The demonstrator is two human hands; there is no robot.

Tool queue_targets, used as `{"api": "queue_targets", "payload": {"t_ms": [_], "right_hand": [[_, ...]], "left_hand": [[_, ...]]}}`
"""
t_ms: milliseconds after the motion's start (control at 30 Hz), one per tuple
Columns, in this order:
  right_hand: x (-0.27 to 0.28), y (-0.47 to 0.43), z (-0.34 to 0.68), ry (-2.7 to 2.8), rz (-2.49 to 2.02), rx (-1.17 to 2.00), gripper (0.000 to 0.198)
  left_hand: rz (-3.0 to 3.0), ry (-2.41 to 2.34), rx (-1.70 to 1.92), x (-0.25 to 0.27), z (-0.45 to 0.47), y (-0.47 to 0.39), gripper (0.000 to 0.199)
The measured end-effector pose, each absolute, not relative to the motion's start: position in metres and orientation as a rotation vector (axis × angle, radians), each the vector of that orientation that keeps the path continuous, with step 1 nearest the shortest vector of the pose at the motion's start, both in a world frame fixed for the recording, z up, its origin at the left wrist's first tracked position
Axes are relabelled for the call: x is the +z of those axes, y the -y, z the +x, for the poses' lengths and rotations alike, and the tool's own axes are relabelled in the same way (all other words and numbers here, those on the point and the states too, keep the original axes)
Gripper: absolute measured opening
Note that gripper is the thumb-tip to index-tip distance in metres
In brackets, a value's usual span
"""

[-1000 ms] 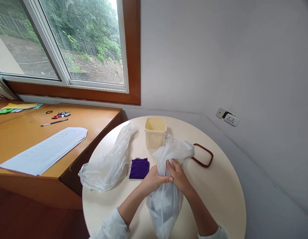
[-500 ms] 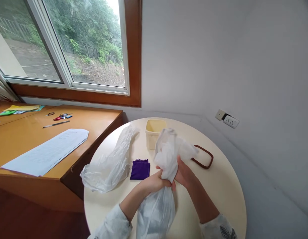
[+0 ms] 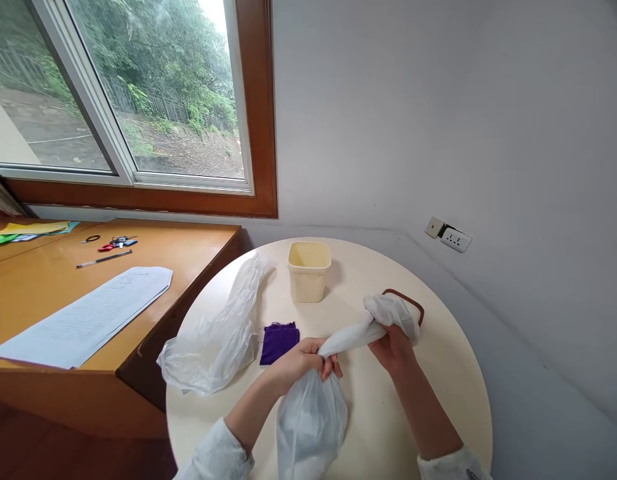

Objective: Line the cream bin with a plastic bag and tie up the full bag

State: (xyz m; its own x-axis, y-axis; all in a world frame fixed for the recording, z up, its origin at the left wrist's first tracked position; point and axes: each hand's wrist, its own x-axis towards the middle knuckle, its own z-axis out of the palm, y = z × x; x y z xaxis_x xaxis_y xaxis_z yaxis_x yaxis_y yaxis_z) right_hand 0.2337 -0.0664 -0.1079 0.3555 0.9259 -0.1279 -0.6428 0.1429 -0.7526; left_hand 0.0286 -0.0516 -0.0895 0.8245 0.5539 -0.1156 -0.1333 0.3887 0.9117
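Note:
A white translucent plastic bag [image 3: 312,423] hangs at the near side of the round table, its lower part bulging around contents I cannot make out. Closed around the bag's gathered neck is my left hand [image 3: 308,360]. The neck stretches as a twisted strand to the right, where my right hand [image 3: 396,347] grips the bunched top end. Beyond my left hand lies a folded purple cloth [image 3: 279,343]. A brown rounded frame [image 3: 406,299] sits partly hidden behind the bunched bag end.
On the round table [image 3: 438,400] stand a cream plastic tub [image 3: 309,273] at the back and another crumpled plastic bag [image 3: 213,340] at the left. The wooden desk [image 3: 198,250] holds papers [image 3: 88,320], a pen [image 3: 103,259] and keys [image 3: 121,243].
My right hand has moved right with the bag's top, drawing the neck out into a twisted strand. My left hand keeps hold of the neck. The tub shows fully now.

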Motion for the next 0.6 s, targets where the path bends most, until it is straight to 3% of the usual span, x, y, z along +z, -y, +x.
{"api": "queue_targets", "payload": {"t_ms": [200, 367, 467, 533, 600], "right_hand": [[-0.12, 0.071, 0.277, 0.269, -0.955, 1.021, 0.028], [-0.108, 0.078, 0.303, 0.342, -1.101, 0.651, 0.049], [-0.089, 0.089, 0.297, 0.371, -1.194, 0.271, 0.063], [-0.071, 0.098, 0.282, 0.652, -1.332, -0.003, 0.054], [-0.053, 0.106, 0.261, 1.192, -1.421, 0.067, 0.056]], "left_hand": [[1.112, -0.528, 0.42, -0.078, 0.028, 0.052, 0.019], [1.191, -0.622, 0.404, -0.079, 0.023, 0.048, 0.013], [1.271, -0.662, 0.4, -0.078, 0.019, 0.046, 0.015], [1.315, -0.664, 0.377, -0.075, 0.018, 0.045, 0.014], [1.356, -0.633, 0.327, -0.071, 0.018, 0.044, 0.012]]}}
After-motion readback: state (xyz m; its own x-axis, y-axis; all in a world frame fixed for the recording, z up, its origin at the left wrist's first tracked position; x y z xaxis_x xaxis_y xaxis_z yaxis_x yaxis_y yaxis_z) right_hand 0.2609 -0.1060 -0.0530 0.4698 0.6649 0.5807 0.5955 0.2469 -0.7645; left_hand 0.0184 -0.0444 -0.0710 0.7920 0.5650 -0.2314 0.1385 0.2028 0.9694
